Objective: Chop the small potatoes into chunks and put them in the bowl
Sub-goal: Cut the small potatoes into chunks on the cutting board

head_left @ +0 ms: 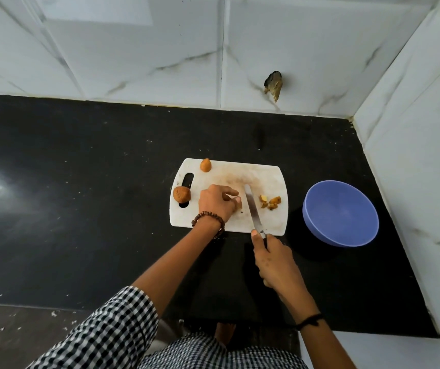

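Board (240,171) under left hand (217,201): white plastic, matt, scuffed, stained. Potato piece (240,205) pinched in that hand: mostly hidden. Knife (252,209) in right hand (274,259): bare metal blade, bright sheen. Bowl (341,214) right of that hand: blue plastic, smooth, satin. Potato (182,194) left of left hand: rough dull skin. Counter (80,209): black polished stone, glossy. Wall tiles (133,62): glossy, marble-look.

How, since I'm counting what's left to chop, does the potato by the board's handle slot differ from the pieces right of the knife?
The potato is whole and brown-skinned; the pieces are chunks showing pale cut faces. The potato sits at the cutting board's left end, the pieces right of the knife. Both lie on it, not in the bowl.
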